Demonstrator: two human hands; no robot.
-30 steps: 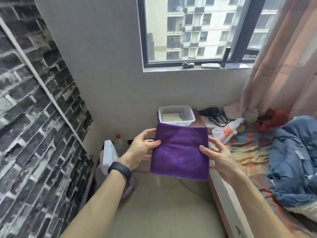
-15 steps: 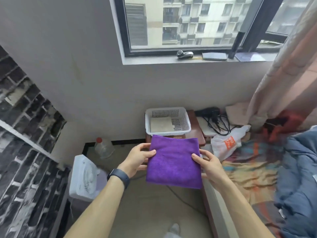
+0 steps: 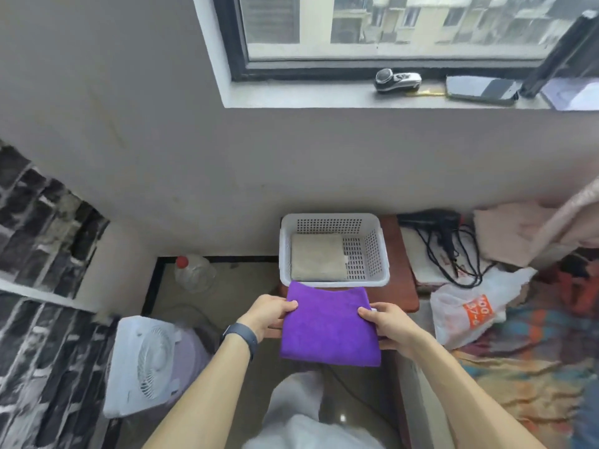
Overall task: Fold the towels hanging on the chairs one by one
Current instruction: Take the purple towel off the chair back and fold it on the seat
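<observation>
At both side edges of the folded purple towel [image 3: 327,328], fingers [image 3: 288,304] pinch the cloth: the left hand [image 3: 269,314] grips the left edge and the right hand [image 3: 389,325] the right, thumbs on top. The towel's far edge sits just before the white basket [image 3: 384,254], which stands on the brown desk [image 3: 402,270] and holds a folded beige towel [image 3: 316,257].

The purple towel [image 3: 329,325] is soft matt cloth with a short fuzzy nap; the beige towel [image 3: 316,256] looks coarser. The basket [image 3: 334,282] is smooth white perforated plastic, the table [image 3: 402,293] under it glossy reddish wood, the bag [image 3: 460,315] thin crinkled plastic.
</observation>
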